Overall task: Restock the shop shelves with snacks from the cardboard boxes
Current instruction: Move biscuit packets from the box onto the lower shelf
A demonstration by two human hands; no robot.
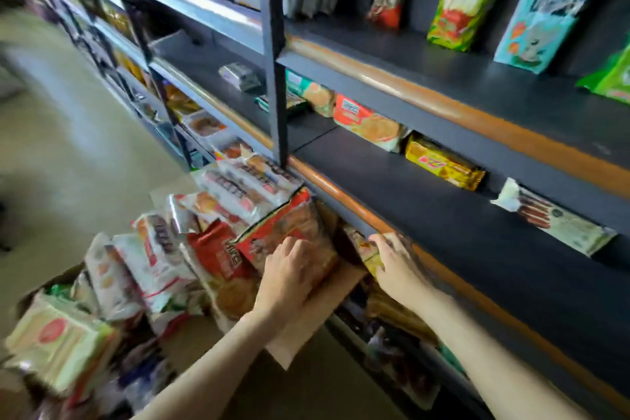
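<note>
Picking step: left hand [289, 269] grips red snack pack [289, 232] in cardboard box [317, 314]; right hand [395, 262] pinches yellow pack [370, 254]. Next, likely: lift both onto dark shelf [460, 225].

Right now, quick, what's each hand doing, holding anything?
Left hand: fingers curled over the red snack packet in the cardboard box, gripping it.
Right hand: fingers curled on a yellow packet below the shelf edge.

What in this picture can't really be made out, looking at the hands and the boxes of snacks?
- Right hand: its fingers reach behind a cardboard flap, so the grip is hidden.
- Left hand rests on a red packet; the print is blurred.
- Cardboard box: snacks cover its contents and the picture's edge cuts it off.
</note>
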